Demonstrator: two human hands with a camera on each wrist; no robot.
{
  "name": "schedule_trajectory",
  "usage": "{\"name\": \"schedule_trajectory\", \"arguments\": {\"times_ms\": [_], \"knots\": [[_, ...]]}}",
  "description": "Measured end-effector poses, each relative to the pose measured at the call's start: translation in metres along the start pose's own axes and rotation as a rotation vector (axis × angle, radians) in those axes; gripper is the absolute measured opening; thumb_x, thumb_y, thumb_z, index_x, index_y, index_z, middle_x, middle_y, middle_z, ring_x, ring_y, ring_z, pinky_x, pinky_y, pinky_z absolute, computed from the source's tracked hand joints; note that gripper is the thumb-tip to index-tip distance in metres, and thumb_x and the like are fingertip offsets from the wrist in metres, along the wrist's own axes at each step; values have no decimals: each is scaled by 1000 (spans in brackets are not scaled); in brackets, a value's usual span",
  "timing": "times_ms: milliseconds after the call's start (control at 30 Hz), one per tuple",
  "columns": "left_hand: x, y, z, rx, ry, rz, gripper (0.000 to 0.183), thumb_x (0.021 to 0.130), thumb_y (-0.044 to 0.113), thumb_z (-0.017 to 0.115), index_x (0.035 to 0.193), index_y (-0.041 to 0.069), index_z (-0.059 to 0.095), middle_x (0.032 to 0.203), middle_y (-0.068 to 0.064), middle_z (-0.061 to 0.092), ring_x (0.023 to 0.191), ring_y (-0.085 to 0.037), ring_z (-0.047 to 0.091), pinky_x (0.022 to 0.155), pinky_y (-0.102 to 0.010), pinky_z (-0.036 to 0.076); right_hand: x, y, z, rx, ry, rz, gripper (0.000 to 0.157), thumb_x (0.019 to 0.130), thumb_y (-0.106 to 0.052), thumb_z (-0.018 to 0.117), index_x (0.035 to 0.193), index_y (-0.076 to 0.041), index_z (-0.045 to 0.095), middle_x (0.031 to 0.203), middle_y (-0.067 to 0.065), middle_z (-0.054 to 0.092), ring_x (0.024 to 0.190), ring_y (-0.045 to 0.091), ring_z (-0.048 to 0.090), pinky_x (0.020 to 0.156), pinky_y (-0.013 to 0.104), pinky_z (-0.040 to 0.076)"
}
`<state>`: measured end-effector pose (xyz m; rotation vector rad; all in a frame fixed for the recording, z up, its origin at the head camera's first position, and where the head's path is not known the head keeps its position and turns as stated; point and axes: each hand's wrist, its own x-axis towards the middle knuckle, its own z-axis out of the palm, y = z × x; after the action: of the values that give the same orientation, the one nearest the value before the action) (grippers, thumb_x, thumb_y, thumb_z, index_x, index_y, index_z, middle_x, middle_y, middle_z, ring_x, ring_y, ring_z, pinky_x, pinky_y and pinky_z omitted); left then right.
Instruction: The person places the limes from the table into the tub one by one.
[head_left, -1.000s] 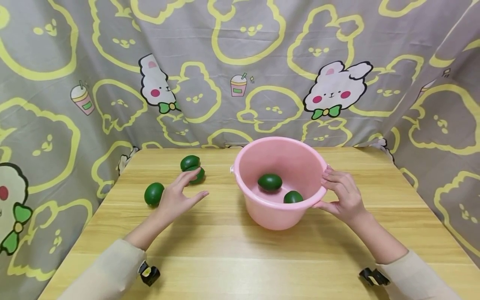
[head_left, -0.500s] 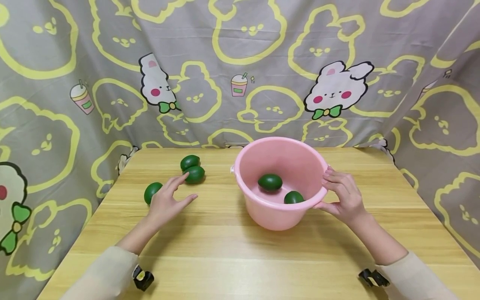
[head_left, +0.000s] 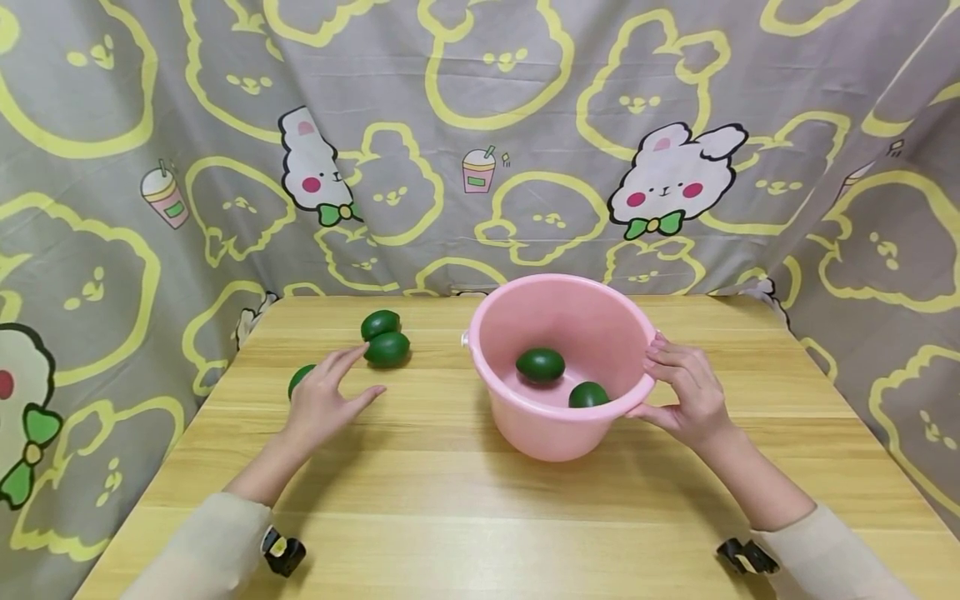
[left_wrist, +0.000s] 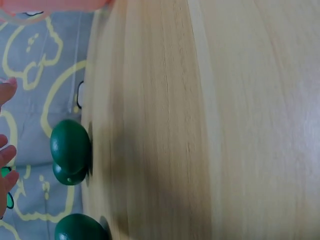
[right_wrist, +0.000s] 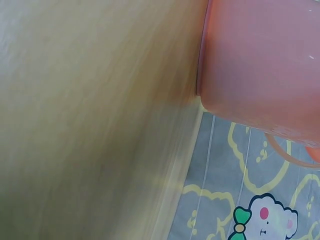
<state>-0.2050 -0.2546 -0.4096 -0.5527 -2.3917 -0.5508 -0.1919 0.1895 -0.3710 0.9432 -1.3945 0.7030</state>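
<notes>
My left hand (head_left: pixel 322 400) hovers over the left part of the table, thumb apart from the fingers, with nothing in it. It partly covers one dark green oval fruit (head_left: pixel 302 379). Just beyond its fingertips, two more such fruits (head_left: pixel 387 349) lie one against the other; the left wrist view shows this pair (left_wrist: pixel 70 145) beside the fingers (left_wrist: pixel 7 155). My right hand (head_left: pixel 692 393) grips the right rim of a pink bucket (head_left: pixel 551 433), thumb outside and below. The bucket tilts toward me, and two green fruits (head_left: pixel 540 365) lie inside it.
The wooden table (head_left: pixel 465 533) runs back to a grey curtain (head_left: pixel 420 100) printed with yellow outlines and white rabbits. A black wrist device (head_left: pixel 283 552) sits at the left sleeve, another (head_left: pixel 747 556) at the right. The bucket's handle (right_wrist: pixel 287 156) shows in the right wrist view.
My left hand has drawn back left and toward me, away from the pair of fruits, and now covers more of the single fruit. The right hand and bucket have stayed put.
</notes>
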Motion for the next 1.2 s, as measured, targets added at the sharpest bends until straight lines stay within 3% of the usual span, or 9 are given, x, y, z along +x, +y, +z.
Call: {"name": "schedule_trajectory", "arguments": {"times_ms": [133,233,300,367,467,667,867,1000,1200], "knots": [[-2,-6,-1,18,11,-12,69,66,30,85,127,10,59,113,-15,63,95,-33,64,65,-45,52,0,-1,0,3,4,4,62,80,-51,65,74,10,59,73,23,60,85,30,63,93,25,47],[-3,-11,-1,28,10,-28,69,66,29,85,127,9,58,115,-15,62,80,-30,63,61,-44,50,0,-1,1,9,6,8,62,80,-51,65,74,10,59,73,23,60,86,29,63,93,26,47],[-3,-14,-2,37,9,-43,69,67,29,84,128,9,58,116,-16,61,80,-30,63,60,-44,49,1,-1,1,10,6,7,62,80,-51,65,74,10,58,73,23,60,86,30,63,93,26,47],[-3,-17,-3,41,6,-57,69,68,28,84,128,8,57,118,-17,60,81,-32,63,60,-45,49,1,-1,1,9,5,8,62,81,-51,65,74,10,58,73,23,60,85,30,63,93,26,47],[-3,-20,-4,49,9,-67,69,68,28,84,128,7,57,118,-18,60,96,-37,62,63,-47,50,0,0,1,7,9,5,61,81,-51,65,74,10,59,73,23,60,84,31,63,93,26,47],[-5,-27,-6,71,13,-89,70,67,28,84,128,5,57,117,-18,60,94,-38,63,55,-44,48,-9,6,-1,2,11,1,62,79,-52,66,75,10,60,74,24,61,81,34,62,92,28,48],[-10,-39,-6,76,20,-130,69,68,27,84,128,4,56,116,-20,60,93,-40,62,57,-48,48,-12,9,-1,4,13,-1,62,79,-52,66,76,9,60,75,23,62,80,35,62,92,28,48],[-12,-43,-8,89,-30,-207,70,72,28,82,131,5,53,121,-22,56,99,-43,59,64,-53,48,-9,7,0,2,16,-2,62,79,-52,66,75,9,59,75,23,61,81,33,62,92,27,48],[-14,-45,-12,134,-191,-362,75,78,35,76,137,2,44,131,-26,46,112,-47,49,76,-59,44,-8,6,0,1,15,1,62,79,-52,65,75,9,60,75,23,61,82,32,62,92,26,47]]}}
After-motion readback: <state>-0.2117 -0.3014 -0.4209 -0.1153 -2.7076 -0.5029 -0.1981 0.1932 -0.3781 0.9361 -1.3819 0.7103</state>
